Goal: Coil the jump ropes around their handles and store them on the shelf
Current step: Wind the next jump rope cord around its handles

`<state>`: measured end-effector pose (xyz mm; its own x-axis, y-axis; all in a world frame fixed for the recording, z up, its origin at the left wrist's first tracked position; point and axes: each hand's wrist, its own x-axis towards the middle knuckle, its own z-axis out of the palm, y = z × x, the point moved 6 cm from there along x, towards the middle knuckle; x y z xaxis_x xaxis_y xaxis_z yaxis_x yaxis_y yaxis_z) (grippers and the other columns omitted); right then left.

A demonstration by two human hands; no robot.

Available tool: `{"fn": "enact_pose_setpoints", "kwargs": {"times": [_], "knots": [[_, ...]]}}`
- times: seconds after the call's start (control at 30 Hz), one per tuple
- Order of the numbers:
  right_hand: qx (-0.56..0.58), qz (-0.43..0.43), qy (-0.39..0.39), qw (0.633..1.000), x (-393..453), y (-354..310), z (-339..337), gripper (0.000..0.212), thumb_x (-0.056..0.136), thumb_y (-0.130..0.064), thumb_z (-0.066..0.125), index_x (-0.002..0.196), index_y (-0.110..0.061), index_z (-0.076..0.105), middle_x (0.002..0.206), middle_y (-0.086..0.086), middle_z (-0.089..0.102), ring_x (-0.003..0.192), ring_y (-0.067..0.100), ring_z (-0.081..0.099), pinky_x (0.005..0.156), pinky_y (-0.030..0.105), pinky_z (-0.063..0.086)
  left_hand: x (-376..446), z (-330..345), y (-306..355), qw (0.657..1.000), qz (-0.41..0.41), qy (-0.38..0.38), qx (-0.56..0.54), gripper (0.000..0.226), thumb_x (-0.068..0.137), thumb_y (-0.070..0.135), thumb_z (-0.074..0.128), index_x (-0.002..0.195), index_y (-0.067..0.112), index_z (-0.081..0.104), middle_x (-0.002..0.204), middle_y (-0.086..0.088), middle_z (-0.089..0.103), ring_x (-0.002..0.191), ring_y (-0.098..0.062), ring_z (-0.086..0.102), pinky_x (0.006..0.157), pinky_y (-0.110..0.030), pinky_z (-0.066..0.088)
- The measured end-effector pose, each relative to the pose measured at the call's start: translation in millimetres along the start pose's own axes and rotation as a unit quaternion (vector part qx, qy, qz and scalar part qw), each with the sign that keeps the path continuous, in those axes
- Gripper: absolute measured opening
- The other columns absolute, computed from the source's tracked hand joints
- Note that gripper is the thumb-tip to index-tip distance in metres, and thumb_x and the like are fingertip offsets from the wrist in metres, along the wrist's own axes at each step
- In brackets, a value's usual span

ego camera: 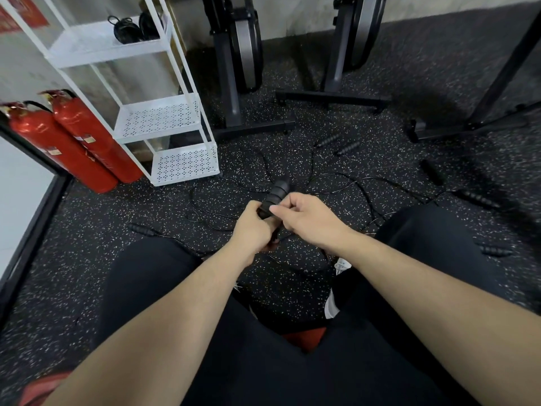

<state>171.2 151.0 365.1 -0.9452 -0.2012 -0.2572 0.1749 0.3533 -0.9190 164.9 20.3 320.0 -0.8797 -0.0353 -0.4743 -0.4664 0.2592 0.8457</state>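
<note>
while the left hand point(254, 220) grips the lower end of a pair of black ribbed handles point(275, 197), fingers curled tight round them, the right hand point(304, 218) sits just beside, fingers curled and thumb and forefinger pinching at what looks like the thin cord against the handles; can't confirm the pinch, cord too thin there. cord point(345, 183) trails off loose over the speckled floor point(87, 259), tangled with other ropes, so risk 1: winding could drag a neighbour rope along or snag a knot. risk 2: slack turns slip off the ribbed grip if tension drops, coil springs open. risk 3: cord runs near the knees and a shoe point(336, 288), could catch there.

loose handles lie apart on the floor: one left point(140, 229), a pair further out point(339, 143), more at right point(477, 198). white shelf point(164, 115) stands left of the pile, already-coiled ropes point(128, 29) on its top tier, lower tiers bare.

hard to tell: which cord belongs to which handle, how many turns are wound so far (hands cover that), how many ropes in total. two red extinguishers point(67, 142) and gym machine bases point(254, 127) are cut off by the frame.
</note>
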Motion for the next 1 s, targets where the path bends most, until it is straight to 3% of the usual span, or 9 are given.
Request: {"fn": "enact_pose_setpoints", "kwargs": {"times": [0.1, 0.2, 0.3, 0.43, 0.6, 0.77, 0.87, 1.0], "knots": [[0.063, 0.070, -0.049, 0.994, -1.0, 15.0, 1.5, 0.018, 0.100, -0.032, 0.063, 0.087, -0.020, 0.060, 0.055, -0.010, 0.051, 0.046, 0.006, 0.034, 0.047, 0.021, 0.026, -2.1, -1.7, -7.3, 0.986, -0.084, -0.030, -0.141, 0.028, 0.094, 0.010, 0.072, 0.112, 0.019, 0.053, 0.105, -0.017, 0.070, 0.075, -0.026, 0.069, 0.062, -0.036, 0.060], [0.038, 0.101, -0.065, 0.992, -1.7, 22.7, -1.0, 0.023, 0.099, -0.042, 0.062, 0.092, -0.021, 0.056, 0.055, -0.012, 0.048, 0.047, 0.006, 0.035, 0.046, 0.021, 0.028, -10.3, -1.6, -4.0, 0.967, -0.121, -0.075, -0.212, 0.036, 0.093, -0.001, 0.069, 0.120, 0.013, 0.051, 0.109, -0.021, 0.065, 0.082, -0.029, 0.066, 0.060, -0.034, 0.059], [0.009, 0.130, -0.053, 0.990, 0.2, 28.2, -3.0, 0.037, 0.095, -0.056, 0.061, 0.097, -0.020, 0.053, 0.052, -0.013, 0.047, 0.045, 0.007, 0.035, 0.046, 0.022, 0.030, -14.0, -5.7, 0.7, 0.956, -0.124, -0.098, -0.249, 0.045, 0.093, -0.007, 0.065, 0.130, 0.011, 0.047, 0.113, -0.025, 0.062, 0.082, -0.031, 0.066, 0.058, -0.032, 0.058], [0.096, 0.163, -0.095, 0.977, 0.3, 31.7, 3.2, 0.042, 0.095, -0.056, 0.061, 0.110, -0.018, 0.056, 0.052, -0.012, 0.038, 0.046, 0.008, 0.025, 0.045, 0.022, 0.020, -14.8, -7.3, 6.9, 0.952, -0.098, -0.116, -0.266, 0.053, 0.093, -0.007, 0.062, 0.135, 0.018, 0.042, 0.113, -0.027, 0.064, 0.077, -0.031, 0.070, 0.055, -0.029, 0.056], [0.119, 0.121, -0.119, 0.978, -0.1, 26.0, -1.1, 0.037, 0.098, -0.049, 0.060, 0.116, -0.016, 0.064, 0.055, -0.010, 0.035, 0.048, 0.007, 0.026, 0.046, 0.021, 0.021, -20.1, -4.2, 15.6, 0.942, -0.056, -0.130, -0.306, 0.052, 0.095, -0.010, 0.058, 0.134, 0.021, 0.042, 0.114, -0.026, 0.065, 0.079, -0.033, 0.073, 0.059, -0.032, 0.059], [0.112, 0.058, -0.077, 0.989, 2.2, 22.7, -8.1, 0.025, 0.097, -0.040, 0.065, 0.094, -0.015, 0.062, 0.054, -0.010, 0.044, 0.048, 0.007, 0.031, 0.046, 0.021, 0.024, -26.3, -4.4, 21.1, 0.935, -0.039, -0.159, -0.315, 0.039, 0.095, -0.009, 0.057, 0.125, 0.015, 0.048, 0.117, -0.026, 0.067, 0.085, -0.033, 0.074, 0.067, -0.035, 0.061], [0.103, 0.028, -0.049, 0.993, 3.5, 22.1, -9.8, 0.019, 0.097, -0.035, 0.066, 0.094, -0.017, 0.063, 0.053, -0.014, 0.051, 0.047, 0.003, 0.037, 0.045, 0.015, 0.030, -29.1, -3.9, 22.0, 0.924, -0.028, -0.184, -0.335, 0.037, 0.096, -0.008, 0.055, 0.129, 0.010, 0.054, 0.119, -0.023, 0.070, 0.097, -0.034, 0.073, 0.079, -0.042, 0.062], [0.093, 0.017, -0.019, 0.995, 6.9, 24.6, -12.4, 0.017, 0.098, -0.035, 0.065, 0.097, -0.018, 0.065, 0.051, -0.017, 0.056, 0.046, -0.003, 0.045, 0.050, 0.012, 0.036, -33.9, 0.9, 26.9, 0.917, -0.014, -0.201, -0.345, 0.031, 0.104, 0.012, 0.051, 0.133, 0.010, 0.058, 0.121, -0.014, 0.074, 0.105, -0.027, 0.072, 0.087, -0.038, 0.061]]}}
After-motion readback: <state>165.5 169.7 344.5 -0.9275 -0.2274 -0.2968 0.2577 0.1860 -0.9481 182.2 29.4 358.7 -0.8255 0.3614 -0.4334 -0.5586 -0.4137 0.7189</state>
